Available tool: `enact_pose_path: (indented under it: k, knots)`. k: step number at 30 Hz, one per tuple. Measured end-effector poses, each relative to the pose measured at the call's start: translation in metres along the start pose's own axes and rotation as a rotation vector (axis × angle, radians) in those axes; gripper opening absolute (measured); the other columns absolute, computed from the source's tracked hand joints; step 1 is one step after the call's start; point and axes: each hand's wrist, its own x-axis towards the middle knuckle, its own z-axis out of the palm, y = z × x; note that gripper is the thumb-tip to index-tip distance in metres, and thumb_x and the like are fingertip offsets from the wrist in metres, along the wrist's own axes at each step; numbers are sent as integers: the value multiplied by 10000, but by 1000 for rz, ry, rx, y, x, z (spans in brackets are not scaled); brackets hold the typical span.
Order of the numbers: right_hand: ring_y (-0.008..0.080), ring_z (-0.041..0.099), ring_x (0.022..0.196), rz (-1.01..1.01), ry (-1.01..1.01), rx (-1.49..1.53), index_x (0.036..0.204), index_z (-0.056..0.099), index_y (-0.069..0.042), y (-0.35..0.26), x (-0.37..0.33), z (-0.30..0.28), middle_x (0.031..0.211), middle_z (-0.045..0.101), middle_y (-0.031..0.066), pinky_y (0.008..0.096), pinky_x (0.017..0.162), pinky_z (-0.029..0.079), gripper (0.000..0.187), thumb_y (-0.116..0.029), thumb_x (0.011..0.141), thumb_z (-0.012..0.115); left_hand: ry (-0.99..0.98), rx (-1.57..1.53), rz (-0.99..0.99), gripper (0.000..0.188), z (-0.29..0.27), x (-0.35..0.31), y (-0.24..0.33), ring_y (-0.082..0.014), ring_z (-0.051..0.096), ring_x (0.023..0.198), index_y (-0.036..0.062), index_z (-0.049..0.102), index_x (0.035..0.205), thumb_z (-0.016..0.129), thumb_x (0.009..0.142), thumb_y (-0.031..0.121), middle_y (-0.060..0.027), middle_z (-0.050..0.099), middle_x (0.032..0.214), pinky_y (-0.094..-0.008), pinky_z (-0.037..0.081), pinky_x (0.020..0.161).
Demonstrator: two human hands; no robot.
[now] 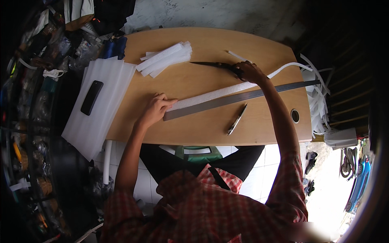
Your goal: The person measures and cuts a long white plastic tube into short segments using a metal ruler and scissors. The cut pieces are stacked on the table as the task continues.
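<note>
And here the left hand (156, 108), fingers loosely spread, rests on the white foam strip's (214, 94) eight-o'clock end, apparently pinning it. Over at two, the right hand (251, 73) curls round black scissors (219, 65), blades toward nine. A steel ruler (194, 109) lies along the strip's six-o'clock side, seemingly for ready reach; at nine, a phone (92, 98) perhaps weighs down foam sheets (104, 115).

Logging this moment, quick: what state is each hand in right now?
Left hand: partly open, fingertips on the left end of the long white foam strip.
Right hand: closed, holding the long black metal scissors by the handles.
</note>
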Motion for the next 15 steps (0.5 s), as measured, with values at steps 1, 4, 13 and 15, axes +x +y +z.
enact_pose_path:
  k: [1, 4, 13, 15]
  knots:
    - [357, 672, 1092, 10, -4, 1, 1270, 665, -76, 1, -1, 0, 1168, 715, 161, 453, 922, 531, 487, -131, 813, 823, -12, 9, -4, 406, -1, 0, 1, -265, 566, 871, 175, 757, 1245, 672, 901, -23, -101, 572, 849, -381, 480, 842]
    - [330, 649, 1155, 45, -21, 21, 1290, 660, -117, -9, -4, -5, 1227, 698, 134, 447, 982, 517, 512, -116, 803, 819, -31, -4, -11, 430, -5, -3, -3, -258, 559, 871, 191, 753, 1255, 676, 893, -27, -95, 549, 854, -378, 478, 848]
    - [350, 642, 1130, -152, 202, -19, 1321, 642, -138, 8, -21, 22, 1193, 653, 145, 457, 926, 542, 519, -31, 825, 752, -48, 27, -7, 438, -10, -8, -4, -262, 578, 929, 183, 725, 1298, 674, 909, -11, -101, 554, 954, -383, 480, 870]
    - [348, 622, 1136, -153, 236, -51, 1328, 637, -125, 9, -25, 24, 1184, 635, 142, 463, 931, 526, 491, -10, 856, 702, -42, 6, -47, 486, -11, -7, 3, -261, 593, 966, 185, 689, 1345, 660, 907, -24, -106, 568, 1044, -379, 490, 880]
